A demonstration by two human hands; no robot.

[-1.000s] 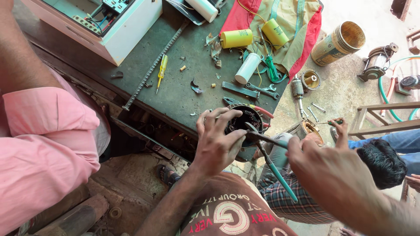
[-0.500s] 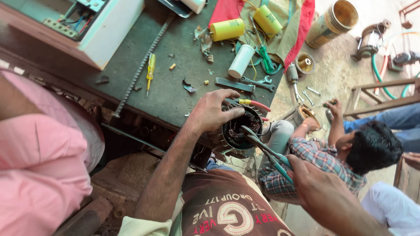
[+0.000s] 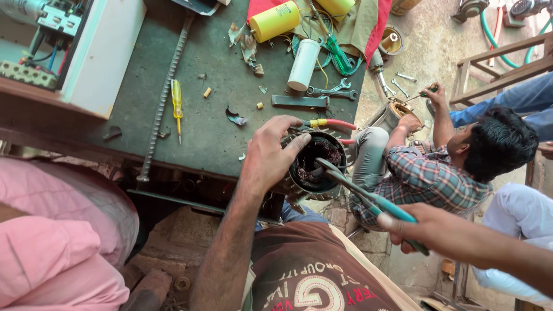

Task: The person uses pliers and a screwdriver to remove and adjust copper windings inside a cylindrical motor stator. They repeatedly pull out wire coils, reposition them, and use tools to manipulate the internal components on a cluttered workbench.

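Left hand (image 3: 271, 152) gripping motor stator (image 3: 314, 164) at table (image 3: 219, 115) edge; right hand (image 3: 417, 224) clenched on teal-handled pliers (image 3: 357, 193), jaws inside windings; likely pulling wire; next calls for steady bracing, careful tugging.

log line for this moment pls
left hand: gripping motor stator | right hand: holding green-handled pliers, tips inside stator | surface: workbench

pliers (image 3: 368, 198) teal handles | screwdriver (image 3: 177, 103) yellow | capacitor (image 3: 275, 20) yellow | co-worker's shirt (image 3: 426, 178) plaid
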